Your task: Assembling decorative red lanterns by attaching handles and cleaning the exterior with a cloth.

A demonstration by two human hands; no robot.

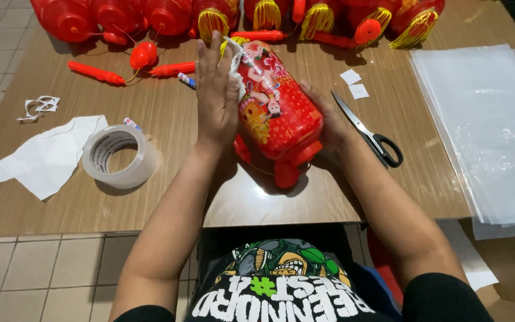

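Head view: I see the red lantern (276,107) held over the wooden table (168,113) between my hands, left hand (217,95) pressed flat with a white cloth (234,71), right hand (327,116) cupping its far side. The lantern's picture panel is red, pink and gold.

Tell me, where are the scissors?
The scissors lie on the wooden table, just beside the right hand that holds the red lantern, with the clear plastic sheets farther right.
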